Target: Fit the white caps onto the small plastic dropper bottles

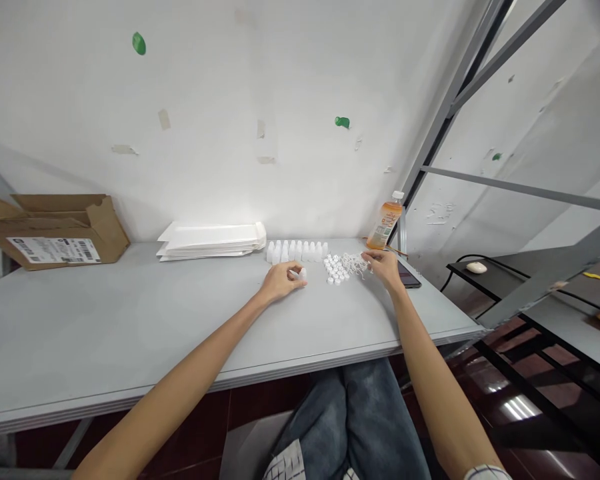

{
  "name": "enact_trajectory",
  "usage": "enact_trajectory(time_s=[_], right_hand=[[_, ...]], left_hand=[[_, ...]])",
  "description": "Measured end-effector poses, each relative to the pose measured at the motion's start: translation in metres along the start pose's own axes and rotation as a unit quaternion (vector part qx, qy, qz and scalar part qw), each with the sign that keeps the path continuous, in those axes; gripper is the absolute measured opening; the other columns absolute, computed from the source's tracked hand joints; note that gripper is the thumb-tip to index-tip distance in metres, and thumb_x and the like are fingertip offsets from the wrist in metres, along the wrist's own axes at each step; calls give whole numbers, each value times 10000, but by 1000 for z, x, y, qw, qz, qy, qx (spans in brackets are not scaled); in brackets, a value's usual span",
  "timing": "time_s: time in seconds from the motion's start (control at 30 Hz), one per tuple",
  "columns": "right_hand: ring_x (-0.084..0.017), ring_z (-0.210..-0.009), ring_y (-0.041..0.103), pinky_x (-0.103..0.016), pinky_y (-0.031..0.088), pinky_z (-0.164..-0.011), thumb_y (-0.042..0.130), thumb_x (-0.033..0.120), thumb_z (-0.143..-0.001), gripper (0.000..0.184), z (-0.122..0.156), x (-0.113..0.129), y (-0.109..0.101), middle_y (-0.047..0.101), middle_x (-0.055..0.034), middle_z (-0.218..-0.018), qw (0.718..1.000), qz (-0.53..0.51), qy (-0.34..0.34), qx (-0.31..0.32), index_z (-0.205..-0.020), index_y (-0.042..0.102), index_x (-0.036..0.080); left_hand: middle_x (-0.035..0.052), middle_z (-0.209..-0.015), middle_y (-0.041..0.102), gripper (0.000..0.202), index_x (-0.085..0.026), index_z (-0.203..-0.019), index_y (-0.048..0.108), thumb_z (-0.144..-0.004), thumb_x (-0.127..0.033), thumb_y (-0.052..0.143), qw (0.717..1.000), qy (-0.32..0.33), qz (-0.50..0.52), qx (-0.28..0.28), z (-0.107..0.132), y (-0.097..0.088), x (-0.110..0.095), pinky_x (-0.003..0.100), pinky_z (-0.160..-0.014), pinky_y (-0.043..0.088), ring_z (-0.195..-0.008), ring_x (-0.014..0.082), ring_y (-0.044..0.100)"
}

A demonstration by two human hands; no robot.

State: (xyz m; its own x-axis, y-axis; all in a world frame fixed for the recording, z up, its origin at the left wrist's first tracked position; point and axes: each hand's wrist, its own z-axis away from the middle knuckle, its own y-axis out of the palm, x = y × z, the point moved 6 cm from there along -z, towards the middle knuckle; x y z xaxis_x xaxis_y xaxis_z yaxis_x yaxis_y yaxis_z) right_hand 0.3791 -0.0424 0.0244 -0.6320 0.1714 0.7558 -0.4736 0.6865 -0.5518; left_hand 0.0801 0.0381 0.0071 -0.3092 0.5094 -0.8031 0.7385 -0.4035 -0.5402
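On the grey counter [130,313], the left hand [281,281] curls its fingers [291,270] around a small white plastic piece [303,273]. The right hand [384,268] touches white netting [355,265], its grip unclear. Loose white caps [336,269] lie mid-frame, with small white bottles [296,251] standing in rows behind.

grey table [130,320], white bottles [295,252], caps [335,269]

Far left, an open cardboard box [55,230], label showing; then stacked white envelopes [210,241]; and over right, a bottle of orange drink [385,223]!
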Motion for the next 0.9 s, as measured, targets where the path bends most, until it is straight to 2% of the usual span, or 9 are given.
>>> enact_trajectory(time_s=[0.13, 0.27, 0.37, 0.53, 0.63, 0.73, 0.9], right_hand=[[-125, -492, 570, -215, 332, -403, 679, 421, -638, 334, 8, 20, 8, 693, -91, -741, 981, -193, 3, 31, -771, 713, 116], [-111, -463, 562, -211, 378, -402, 705, 401, -614, 302, 14, 53, 19, 672, -76, -665, 967, -246, -4, 59, -699, 687, 112], [-102, -451, 545, -204, 362, -391, 681, 359, -642, 247, 16, 79, 33, 658, -68, -631, 966, -240, -9, 95, -675, 673, 114], [-95, -459, 533, -194, 333, -385, 576, 260, -691, 145, 35, 110, 69, 638, -48, -629, 948, -235, -14, 214, -652, 628, 130], [-100, -447, 520, -194, 286, -362, 515, 233, -695, 122, 49, 115, 84, 579, -20, -570, 936, -241, -15, 256, -643, 582, 146], [-99, -435, 500, -194, 257, -361, 501, 243, -699, 118, 60, 113, 93, 540, 0, -541, 935, -201, -21, 292, -657, 569, 155], [-97, -432, 470, -212, 305, -428, 489, 248, -707, 134, 69, 111, 101, 528, 13, -516, 937, -142, -50, 314, -651, 572, 159]], left_hand=[[19, -949, 722, 279, -181, -879, 716, -674, -370, 695, 1000, 15, -1, -2, 0, 1, -1, 268, -720, 463, -726, 152, 605], [27, -929, 724, 326, -181, -938, 740, -712, -398, 651, 999, 7, -42, -11, 0, -1, -1, 268, -680, 447, -700, 152, 566], [33, -931, 726, 373, -181, -1002, 741, -718, -402, 639, 998, 1, -70, 1, -1, 0, 0, 269, -665, 443, -671, 147, 553], [31, -893, 718, 398, -188, -1075, 728, -762, -408, 621, 996, 16, -91, -18, -1, -2, -3, 273, -701, 459, -713, 161, 587], [53, -973, 710, 393, -178, -1125, 705, -803, -368, 585, 995, 33, -90, -27, -2, -3, -5, 276, -756, 465, -839, 187, 611], [82, -1075, 683, 399, -165, -1185, 665, -856, -334, 516, 995, 41, -89, -22, -4, -3, -4, 287, -809, 467, -938, 203, 610], [91, -1182, 639, 405, -175, -1230, 621, -924, -338, 411, 995, 32, -96, 8, -6, -1, 1, 344, -955, 423, -1083, 231, 575]])
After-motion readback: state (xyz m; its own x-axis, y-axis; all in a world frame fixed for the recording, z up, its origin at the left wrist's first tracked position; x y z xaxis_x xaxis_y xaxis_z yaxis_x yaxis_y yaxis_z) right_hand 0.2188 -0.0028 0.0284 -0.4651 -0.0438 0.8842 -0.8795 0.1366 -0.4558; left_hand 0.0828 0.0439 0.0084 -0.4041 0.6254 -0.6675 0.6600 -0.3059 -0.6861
